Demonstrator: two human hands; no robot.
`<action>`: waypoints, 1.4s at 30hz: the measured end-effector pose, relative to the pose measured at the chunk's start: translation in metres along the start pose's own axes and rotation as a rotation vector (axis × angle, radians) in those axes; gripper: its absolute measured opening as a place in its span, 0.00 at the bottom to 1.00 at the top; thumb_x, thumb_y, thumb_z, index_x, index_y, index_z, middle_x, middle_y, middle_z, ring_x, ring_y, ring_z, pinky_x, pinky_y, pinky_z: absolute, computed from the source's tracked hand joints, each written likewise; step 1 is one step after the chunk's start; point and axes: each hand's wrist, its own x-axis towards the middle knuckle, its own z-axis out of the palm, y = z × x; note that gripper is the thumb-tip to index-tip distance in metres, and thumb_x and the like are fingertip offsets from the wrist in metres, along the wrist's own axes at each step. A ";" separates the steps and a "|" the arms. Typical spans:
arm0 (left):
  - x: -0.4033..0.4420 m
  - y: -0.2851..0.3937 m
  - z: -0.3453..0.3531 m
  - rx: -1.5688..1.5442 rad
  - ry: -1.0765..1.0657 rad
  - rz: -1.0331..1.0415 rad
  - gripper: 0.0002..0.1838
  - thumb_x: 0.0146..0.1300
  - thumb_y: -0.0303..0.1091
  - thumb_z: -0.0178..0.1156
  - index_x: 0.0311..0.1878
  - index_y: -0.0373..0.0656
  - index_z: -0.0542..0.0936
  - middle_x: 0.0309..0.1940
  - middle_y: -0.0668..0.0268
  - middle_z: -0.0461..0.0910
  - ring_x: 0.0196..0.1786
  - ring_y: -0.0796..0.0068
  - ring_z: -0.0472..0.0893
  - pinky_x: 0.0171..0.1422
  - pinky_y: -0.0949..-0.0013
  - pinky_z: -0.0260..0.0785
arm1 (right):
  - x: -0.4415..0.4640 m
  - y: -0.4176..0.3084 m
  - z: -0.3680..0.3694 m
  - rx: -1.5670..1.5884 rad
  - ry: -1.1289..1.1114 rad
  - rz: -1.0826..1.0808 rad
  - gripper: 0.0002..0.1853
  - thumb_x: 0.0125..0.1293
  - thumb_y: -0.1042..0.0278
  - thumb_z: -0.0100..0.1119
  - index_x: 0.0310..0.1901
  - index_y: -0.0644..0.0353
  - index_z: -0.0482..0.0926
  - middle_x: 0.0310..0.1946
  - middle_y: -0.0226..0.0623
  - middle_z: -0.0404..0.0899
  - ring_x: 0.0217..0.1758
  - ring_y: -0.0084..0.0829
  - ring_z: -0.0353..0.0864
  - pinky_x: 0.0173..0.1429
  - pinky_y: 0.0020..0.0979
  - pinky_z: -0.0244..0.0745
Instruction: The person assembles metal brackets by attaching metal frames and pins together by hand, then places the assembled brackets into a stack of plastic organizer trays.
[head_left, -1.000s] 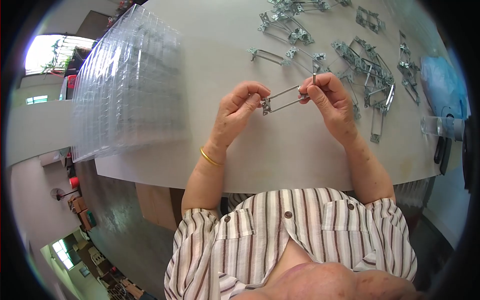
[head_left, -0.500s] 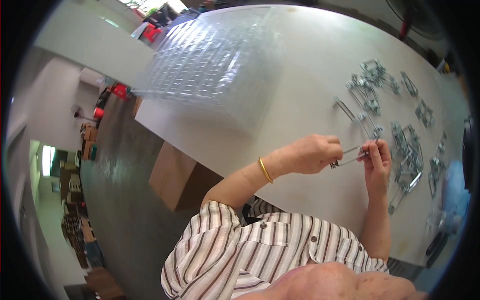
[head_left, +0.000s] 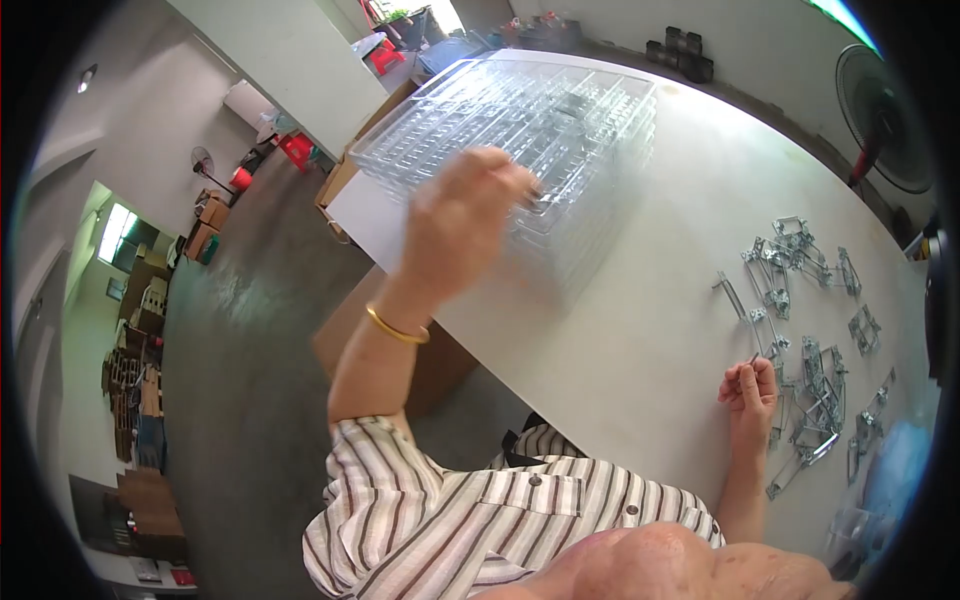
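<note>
My left hand [head_left: 462,225], smeared by motion, is over the near edge of a stack of clear plastic trays [head_left: 590,215]. Its fingers look pinched, with a small dark bit at their tips that I cannot make out. Rows of moulded slots show in the top tray, and a few greyish pieces lie in it. My right hand [head_left: 748,388] rests low over the white table, its fingers closed on a thin metal piece [head_left: 755,359] poking out at the top. Right beside it lie loose metal brackets [head_left: 822,385] with wire-like arms.
More brackets [head_left: 790,250] are scattered on the right of the white table [head_left: 660,300]. A cardboard box [head_left: 440,365] sits below the table's left edge. A clear bluish plastic bag [head_left: 900,470] is at the right edge. A black fan [head_left: 880,120] stands beyond the table.
My left hand has left the metal piece both hands held and swung up and left to the trays. My right hand stays near the brackets. The view has shifted, showing more of the trays.
</note>
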 end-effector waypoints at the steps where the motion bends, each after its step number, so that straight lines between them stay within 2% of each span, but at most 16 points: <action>1: 0.000 -0.027 -0.009 0.114 -0.014 -0.006 0.09 0.65 0.23 0.63 0.46 0.48 0.85 0.42 0.66 0.80 0.39 0.64 0.85 0.40 0.63 0.80 | 0.000 0.001 0.003 -0.006 0.003 0.006 0.04 0.82 0.66 0.59 0.46 0.55 0.77 0.37 0.31 0.84 0.33 0.21 0.81 0.39 0.26 0.77; 4: -0.011 -0.095 -0.033 0.391 -0.098 -0.049 0.11 0.66 0.23 0.62 0.48 0.51 0.85 0.42 0.65 0.80 0.39 0.61 0.85 0.41 0.61 0.81 | 0.001 0.002 0.001 -0.034 0.003 0.006 0.04 0.82 0.66 0.59 0.46 0.55 0.77 0.37 0.31 0.84 0.32 0.21 0.81 0.37 0.26 0.77; 10: -0.032 -0.207 -0.043 0.734 -0.463 -0.206 0.11 0.67 0.24 0.60 0.46 0.53 0.85 0.43 0.60 0.83 0.39 0.56 0.88 0.45 0.57 0.84 | 0.002 0.004 0.001 -0.136 -0.035 0.004 0.05 0.82 0.66 0.59 0.47 0.56 0.77 0.37 0.31 0.82 0.33 0.21 0.80 0.38 0.25 0.78; 14: -0.037 -0.238 -0.036 0.729 -0.518 -0.221 0.10 0.68 0.24 0.58 0.44 0.52 0.85 0.39 0.57 0.84 0.41 0.53 0.89 0.47 0.55 0.84 | 0.000 0.004 0.003 -0.157 -0.049 -0.017 0.05 0.82 0.66 0.59 0.47 0.56 0.77 0.37 0.31 0.82 0.33 0.21 0.80 0.38 0.24 0.77; 22: -0.033 -0.260 -0.015 0.639 -0.575 -0.281 0.08 0.69 0.24 0.56 0.40 0.48 0.83 0.38 0.56 0.85 0.50 0.52 0.88 0.56 0.52 0.81 | 0.001 0.005 0.001 -0.184 -0.039 -0.017 0.05 0.82 0.65 0.60 0.48 0.55 0.77 0.37 0.31 0.82 0.32 0.22 0.81 0.36 0.24 0.78; 31: -0.045 -0.281 -0.010 0.601 -0.664 -0.341 0.10 0.70 0.24 0.56 0.45 0.49 0.85 0.44 0.56 0.87 0.51 0.51 0.88 0.57 0.53 0.81 | -0.001 0.003 0.006 -0.192 -0.030 0.003 0.06 0.81 0.64 0.61 0.48 0.55 0.77 0.36 0.30 0.82 0.32 0.21 0.80 0.36 0.23 0.77; 42: -0.047 -0.280 -0.015 0.605 -0.669 -0.344 0.12 0.70 0.24 0.57 0.45 0.52 0.87 0.42 0.58 0.89 0.50 0.56 0.89 0.57 0.55 0.82 | 0.000 0.006 0.004 -0.191 -0.029 -0.008 0.05 0.81 0.65 0.60 0.48 0.55 0.77 0.36 0.30 0.82 0.32 0.21 0.80 0.36 0.23 0.78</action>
